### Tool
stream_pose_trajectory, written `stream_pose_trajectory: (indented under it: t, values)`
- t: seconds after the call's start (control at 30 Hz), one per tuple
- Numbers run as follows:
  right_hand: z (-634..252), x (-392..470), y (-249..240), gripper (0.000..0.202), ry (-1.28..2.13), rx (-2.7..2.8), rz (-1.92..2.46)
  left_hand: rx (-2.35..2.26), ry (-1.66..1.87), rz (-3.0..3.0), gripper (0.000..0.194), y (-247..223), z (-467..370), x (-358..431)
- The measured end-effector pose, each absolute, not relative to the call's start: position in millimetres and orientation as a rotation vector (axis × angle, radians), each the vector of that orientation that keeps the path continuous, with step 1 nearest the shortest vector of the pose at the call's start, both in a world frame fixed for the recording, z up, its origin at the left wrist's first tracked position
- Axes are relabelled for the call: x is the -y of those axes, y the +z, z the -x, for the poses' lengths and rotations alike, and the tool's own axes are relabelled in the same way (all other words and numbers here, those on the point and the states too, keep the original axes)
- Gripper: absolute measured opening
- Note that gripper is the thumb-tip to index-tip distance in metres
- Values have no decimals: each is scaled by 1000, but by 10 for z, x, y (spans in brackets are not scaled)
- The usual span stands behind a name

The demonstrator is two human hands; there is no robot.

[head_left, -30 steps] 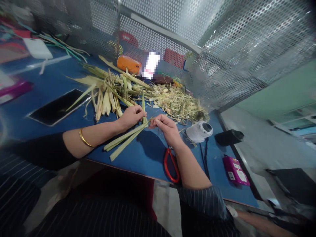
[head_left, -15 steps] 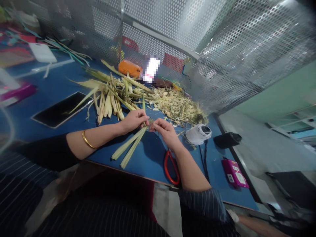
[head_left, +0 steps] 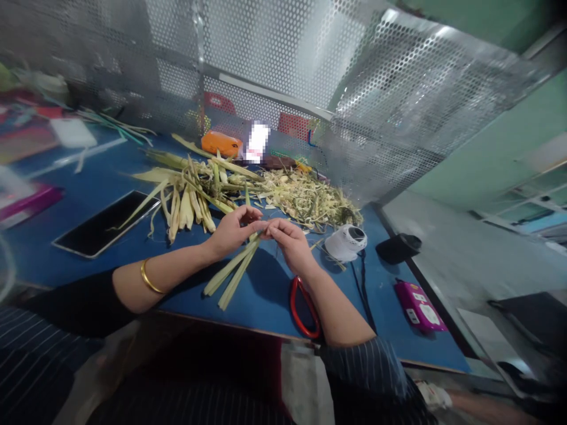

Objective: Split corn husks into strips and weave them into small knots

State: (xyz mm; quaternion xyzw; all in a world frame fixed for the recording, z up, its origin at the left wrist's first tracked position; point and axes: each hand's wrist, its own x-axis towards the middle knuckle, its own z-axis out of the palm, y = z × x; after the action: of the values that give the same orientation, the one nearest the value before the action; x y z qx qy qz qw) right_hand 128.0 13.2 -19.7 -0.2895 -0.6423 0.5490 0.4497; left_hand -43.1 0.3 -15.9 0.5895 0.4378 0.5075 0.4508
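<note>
So I had the right hand (head_left: 283,236) pinching the strips (head_left: 239,275) at the meeting point, thumb to fingertip as far as I could make out. The left hand (head_left: 234,230) was right up against it, thumb touching the right's fingers and a gap above that thumb, so I couldn't tell whether it was gripping too. For fingerwork that fine, I reckon the knack was a light pinch close to the join, strips kept flat and evenly spread, no twisting, since leaf like that would probably split if yanked. The strips sat just over the near part of the table (head_left: 270,307), loose ends pointing back toward the body and a bit left, slightly fanned. Their long axis ran slantwise, from those near-left ends up to the fingers. A thin green blade (head_left: 247,193) poked out beyond the left hand, pointing away. Further out there was a red handle (head_left: 292,304) by the right forearm, a spool (head_left: 344,245) to the right, and husks (head_left: 188,209) plus scraps (head_left: 310,198) across the back.
</note>
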Motion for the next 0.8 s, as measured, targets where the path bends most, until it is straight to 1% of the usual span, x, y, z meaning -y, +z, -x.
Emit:
stream_pose_trajectory:
  t: [0.03,0.1,0.17,0.2,0.37,0.5,0.63,0.8]
  values:
    - [-1287,-137,-191,20,1353,1546,691,-1045,1157,-1348,39,-156,423,13]
    - [-1303,-142,-171,19,1348,1484,661,-939,891,-1139,43,-149,416,46]
    - [-1315,-139,-147,19,1342,1457,665,-852,727,-976,42,-139,420,72]
    - [-1320,-135,-135,19,1336,1456,672,-833,712,-930,39,-133,425,78]
    - [-1331,-112,-93,18,1274,1487,666,-923,832,-926,22,-58,452,64]
    - [-1334,-90,-81,20,1173,1579,633,-933,890,-932,15,26,478,41]
    - [-1331,-57,-48,22,1086,1709,659,-947,928,-952,24,39,527,13]
    - [-1321,-14,-8,24,1113,1881,641,-990,972,-1042,32,6,546,4]
